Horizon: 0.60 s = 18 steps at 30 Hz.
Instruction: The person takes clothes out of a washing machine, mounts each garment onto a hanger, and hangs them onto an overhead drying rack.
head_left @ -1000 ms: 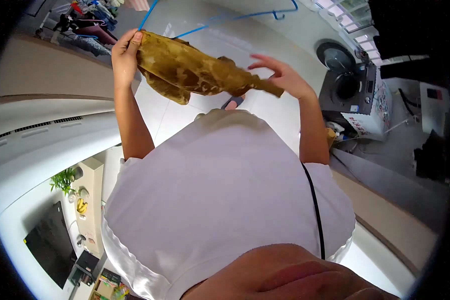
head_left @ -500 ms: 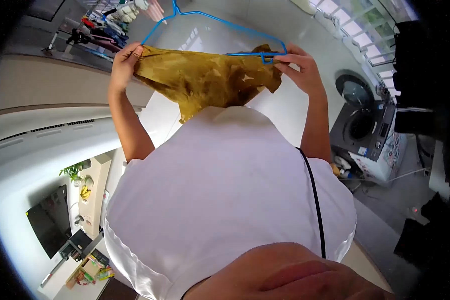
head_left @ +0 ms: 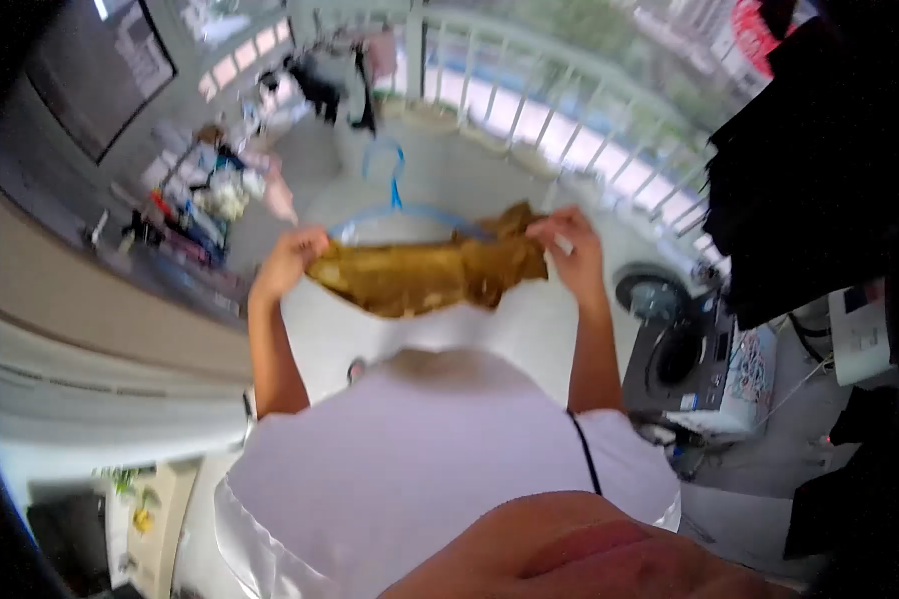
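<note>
A mustard-brown, patterned garment (head_left: 420, 280) stretches between my two hands in front of my chest. Along its upper edge runs a blue clothes hanger (head_left: 397, 192), its hook pointing up and away from me. My left hand (head_left: 292, 262) pinches the garment's left corner close to the hanger's end. At the other side, my right hand (head_left: 572, 250) grips the garment's right part, where a bunched fold sticks up. Motion blur hides whether the right fingers also touch the hanger.
To the right stands a grey washing machine (head_left: 689, 369) with its round door open. A white railing (head_left: 559, 120) crosses the far side. Clothes hang on a rack (head_left: 195, 215) at the left, with dark clothes (head_left: 325, 85) farther back.
The view has tilted up, bringing the railing and hanging clothes into sight. Both hands, garment and hanger appear lower in the view, and the hanger's hook now shows in full.
</note>
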Each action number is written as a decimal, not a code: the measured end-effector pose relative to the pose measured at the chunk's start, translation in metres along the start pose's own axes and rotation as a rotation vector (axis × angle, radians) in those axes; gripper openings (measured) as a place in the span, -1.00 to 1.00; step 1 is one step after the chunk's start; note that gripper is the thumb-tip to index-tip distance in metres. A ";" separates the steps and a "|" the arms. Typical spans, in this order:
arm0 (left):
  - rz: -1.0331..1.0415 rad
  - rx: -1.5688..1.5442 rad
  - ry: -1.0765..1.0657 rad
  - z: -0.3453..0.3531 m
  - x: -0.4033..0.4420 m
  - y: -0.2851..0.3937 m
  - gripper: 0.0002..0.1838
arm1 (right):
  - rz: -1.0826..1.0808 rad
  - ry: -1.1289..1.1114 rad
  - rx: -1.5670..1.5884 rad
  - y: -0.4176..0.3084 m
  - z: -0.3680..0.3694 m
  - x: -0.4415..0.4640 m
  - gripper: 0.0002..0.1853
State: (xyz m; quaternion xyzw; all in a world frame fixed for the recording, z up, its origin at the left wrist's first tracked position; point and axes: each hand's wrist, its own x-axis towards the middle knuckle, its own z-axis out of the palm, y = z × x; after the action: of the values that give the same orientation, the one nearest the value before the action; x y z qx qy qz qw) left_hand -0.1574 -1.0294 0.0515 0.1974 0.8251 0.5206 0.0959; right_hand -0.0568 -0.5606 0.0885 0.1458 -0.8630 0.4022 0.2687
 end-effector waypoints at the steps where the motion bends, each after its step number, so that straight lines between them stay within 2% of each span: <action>1: -0.006 -0.032 -0.020 0.003 0.012 0.003 -0.81 | -0.045 -0.039 -0.013 0.004 0.002 0.007 -0.61; 3: 0.215 0.018 -0.120 0.001 0.051 -0.005 -0.85 | -0.081 -0.204 0.036 -0.015 0.011 0.025 -0.65; 4: 0.301 0.139 -0.102 0.001 0.066 0.004 -0.87 | -0.049 -0.274 0.117 -0.026 0.018 0.035 -0.72; 5: 0.379 0.260 -0.082 0.004 0.082 0.015 -0.88 | -0.132 -0.297 0.097 -0.040 0.027 0.046 -0.69; 6: 0.429 0.258 -0.070 0.004 0.095 0.026 -0.88 | -0.127 -0.308 0.114 -0.048 0.039 0.058 -0.62; 7: 0.435 0.189 -0.032 0.003 0.104 0.036 -0.87 | -0.146 -0.288 0.080 -0.061 0.048 0.065 -0.62; 9: 0.476 0.115 0.009 -0.017 0.124 0.037 -0.86 | 0.253 -0.163 0.107 -0.088 0.063 0.078 -0.58; 11: 0.507 0.073 0.107 -0.041 0.146 0.021 -0.85 | 0.216 -0.160 -0.017 -0.068 0.074 0.088 -0.64; 13: 0.536 0.072 0.130 -0.071 0.158 0.015 -0.85 | 0.274 -0.184 -0.230 -0.068 0.085 0.102 -0.65; 14: 0.599 0.083 0.182 -0.085 0.162 0.010 -0.86 | 0.165 -0.131 -0.344 -0.068 0.096 0.110 -0.68; 17: 0.709 0.146 0.262 -0.133 0.171 -0.008 -0.87 | 0.171 -0.090 -0.329 -0.080 0.131 0.134 -0.73; 18: 0.750 0.191 0.286 -0.150 0.176 -0.012 -0.88 | 0.072 0.029 -0.363 -0.089 0.144 0.143 -0.78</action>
State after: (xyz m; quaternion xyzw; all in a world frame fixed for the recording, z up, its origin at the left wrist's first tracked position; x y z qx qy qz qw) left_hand -0.3733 -1.0824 0.1153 0.4180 0.7457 0.4625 -0.2350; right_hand -0.1809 -0.7336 0.1499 0.0579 -0.9221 0.2511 0.2886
